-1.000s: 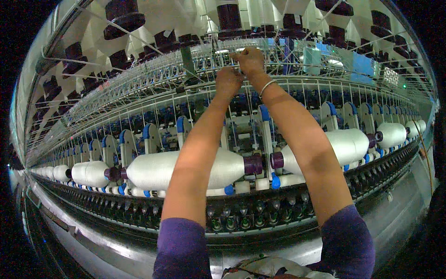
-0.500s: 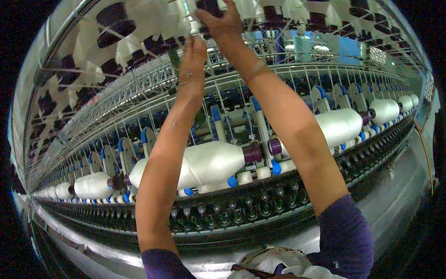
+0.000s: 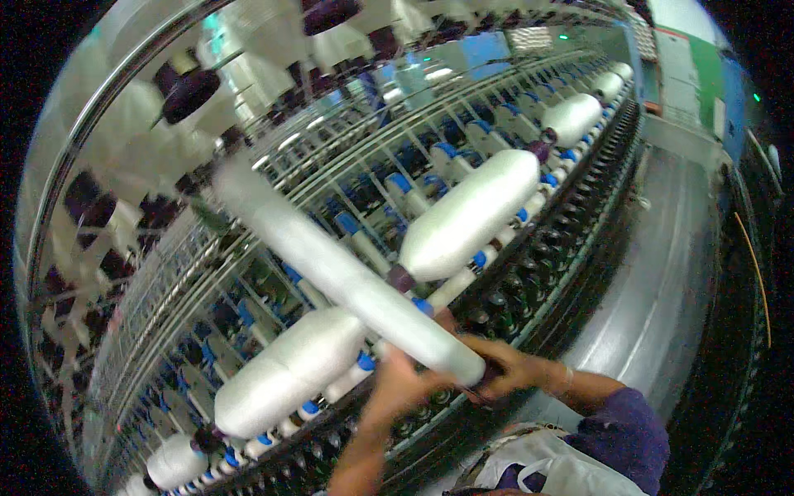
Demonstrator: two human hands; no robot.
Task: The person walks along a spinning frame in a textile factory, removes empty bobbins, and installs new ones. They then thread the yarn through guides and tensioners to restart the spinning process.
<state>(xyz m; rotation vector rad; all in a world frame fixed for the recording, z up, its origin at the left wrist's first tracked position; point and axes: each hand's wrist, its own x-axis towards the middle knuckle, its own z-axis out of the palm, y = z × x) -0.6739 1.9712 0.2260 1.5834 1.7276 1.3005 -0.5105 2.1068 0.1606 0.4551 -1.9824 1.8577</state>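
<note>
A long white roving bobbin slants up and away from me, its near end close to my body and its far end smeared by motion. My right hand is closed round the dark core at the near end. Just left of it, my left hand grips the same end, its fingers partly hidden and blurred. Behind the bobbin, fat white yarn packages lie along the machine, one on the left and one on the right, with purple tube ends showing.
Overhead, white bobbins with dark ends hang from a rack with a metal rail. Below the packages runs a row of dark spindles. A grey metal floor strip lies to the right.
Both hands have come down from the overhead rack to near my body, now holding a white roving bobbin. The view has turned, and the machine row slants up to the right.
</note>
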